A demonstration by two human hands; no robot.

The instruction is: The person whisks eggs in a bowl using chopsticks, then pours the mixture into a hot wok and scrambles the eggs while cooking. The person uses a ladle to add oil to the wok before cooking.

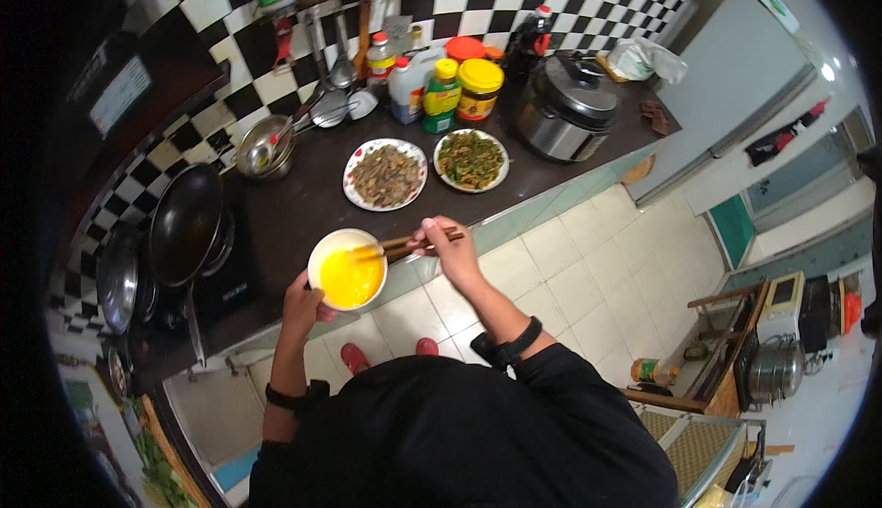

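Observation:
My left hand holds a white bowl by its lower left rim, near the counter's front edge. Inside the bowl is bright yellow beaten egg. A pair of brown chopsticks is gripped in my right hand, their tips blurred in the egg. Behind the bowl stands a spotted-rim plate of greyish-brown sliced food. Beside it is a white plate of chopped green and orange food.
A black wok sits on the hob at left, its handle pointing towards me. Metal bowls stand behind it. Along the back are a sauce bottle, a yellow-lidded jar and a pressure cooker. A refrigerator stands right.

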